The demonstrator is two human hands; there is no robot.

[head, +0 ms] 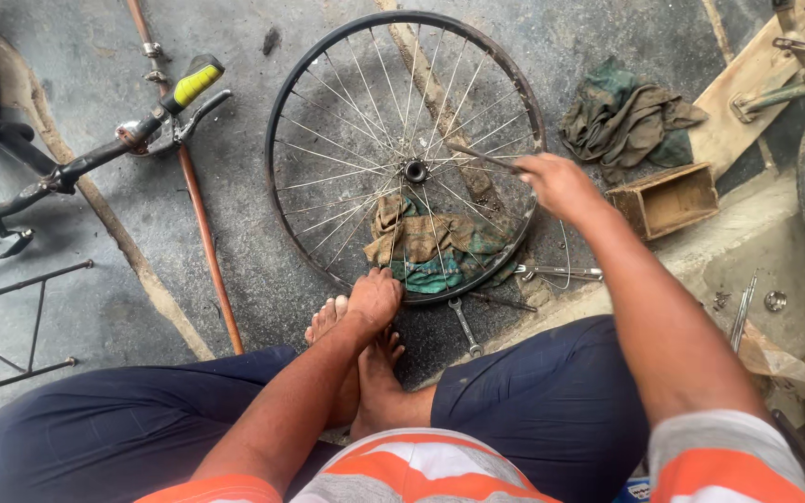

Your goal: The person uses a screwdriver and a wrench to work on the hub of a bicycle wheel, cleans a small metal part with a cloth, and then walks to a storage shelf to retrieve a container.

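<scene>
A bike wheel (pixel 407 154) lies flat on the gray floor (pixel 235 186), right in front of a person sitting there. The right hand (pixel 556 183) is over the wheel's right edge, and its fingers are closed tight around a thin metal tool (pixel 482 156) that points in toward the hub (pixel 416 171) in the middle. The left hand (pixel 374 298) rests at the near rim, fingers curled down, but I cannot tell if it grips the rim or just the bare feet (pixel 365 373) tucked under it. A dirty rag (pixel 430 247) lies under the spokes. A wrench (pixel 465 327) lies just outside the near rim. To the right sit a small wooden box (pixel 665 198) and a heap of cloth (pixel 624 116). To the left, bike handlebars (pixel 123 140) and a long copper rod (pixel 205 233) lie well apart from the wheel, with open floor between.
</scene>
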